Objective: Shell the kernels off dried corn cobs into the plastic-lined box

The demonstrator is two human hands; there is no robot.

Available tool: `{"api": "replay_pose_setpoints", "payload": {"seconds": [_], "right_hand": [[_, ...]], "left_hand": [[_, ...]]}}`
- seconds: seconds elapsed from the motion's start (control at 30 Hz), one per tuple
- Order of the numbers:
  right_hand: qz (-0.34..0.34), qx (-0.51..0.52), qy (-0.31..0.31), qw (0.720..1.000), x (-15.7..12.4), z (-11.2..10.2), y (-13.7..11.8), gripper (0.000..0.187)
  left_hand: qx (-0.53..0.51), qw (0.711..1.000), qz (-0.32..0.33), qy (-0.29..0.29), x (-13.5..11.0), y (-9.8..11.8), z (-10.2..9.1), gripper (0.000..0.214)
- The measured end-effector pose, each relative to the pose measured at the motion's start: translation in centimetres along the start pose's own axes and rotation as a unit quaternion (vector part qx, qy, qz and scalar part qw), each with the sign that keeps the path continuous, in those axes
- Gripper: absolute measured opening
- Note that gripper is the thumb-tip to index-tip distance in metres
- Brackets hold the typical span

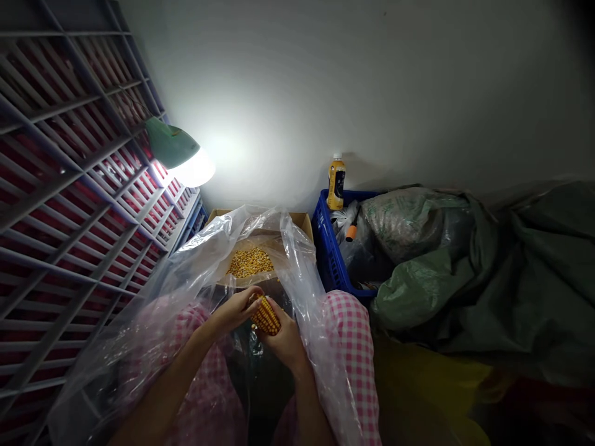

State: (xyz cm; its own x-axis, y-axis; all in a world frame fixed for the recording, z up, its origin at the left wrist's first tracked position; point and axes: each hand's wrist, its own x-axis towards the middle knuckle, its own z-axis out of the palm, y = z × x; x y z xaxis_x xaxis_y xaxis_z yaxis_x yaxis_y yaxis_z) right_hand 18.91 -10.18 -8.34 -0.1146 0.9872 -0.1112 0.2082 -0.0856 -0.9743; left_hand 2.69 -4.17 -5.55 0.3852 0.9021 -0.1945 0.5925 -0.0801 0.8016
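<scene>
Between my two hands is a yellow corn cob [266,316], its rows of kernels facing up. My left hand [242,307] grips the cob's upper left end, fingers bent around it. My right hand [287,339] is wrapped around the lower right side. A few loose kernels show just under the cob. Beyond my hands, a heap of corn kernels [251,262] lies inside a clear plastic bag [297,254]. The bag lines a cardboard box [303,223] and spreads over my legs in pink checked trousers [349,328].
A lit lamp [176,148] hangs on the slatted plastic crates [83,167] at left. At right stands a blue basket [329,257] with bags, an orange-handled tool [351,233] and a yellow drink bottle [336,183] at its back edge. Dark green sheeting [553,272] lies farther right.
</scene>
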Motion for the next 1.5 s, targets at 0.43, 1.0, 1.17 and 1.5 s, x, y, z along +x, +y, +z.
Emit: {"api": "replay_pose_setpoints", "payload": {"seconds": [0.43,1.0,1.17,1.5], "right_hand": [[-0.001,-0.013,0.008,1.000,0.0,-0.3,-0.5,0.069],[-0.003,-0.134,0.020,0.991,0.0,0.3,0.3,0.071],[-0.011,-0.196,0.018,0.980,-0.1,0.6,0.7,0.069],[0.022,-0.118,0.022,0.993,-0.3,0.7,0.3,0.066]], "left_hand": [[-0.148,0.984,-0.040,0.092,-0.7,0.0,-1.1,0.049],[-0.271,0.943,-0.190,0.024,-0.1,0.2,0.9,0.054],[-0.255,0.945,-0.197,0.062,0.2,-0.9,1.8,0.048],[-0.299,0.926,-0.215,0.088,-0.1,-1.1,2.5,0.039]]}}
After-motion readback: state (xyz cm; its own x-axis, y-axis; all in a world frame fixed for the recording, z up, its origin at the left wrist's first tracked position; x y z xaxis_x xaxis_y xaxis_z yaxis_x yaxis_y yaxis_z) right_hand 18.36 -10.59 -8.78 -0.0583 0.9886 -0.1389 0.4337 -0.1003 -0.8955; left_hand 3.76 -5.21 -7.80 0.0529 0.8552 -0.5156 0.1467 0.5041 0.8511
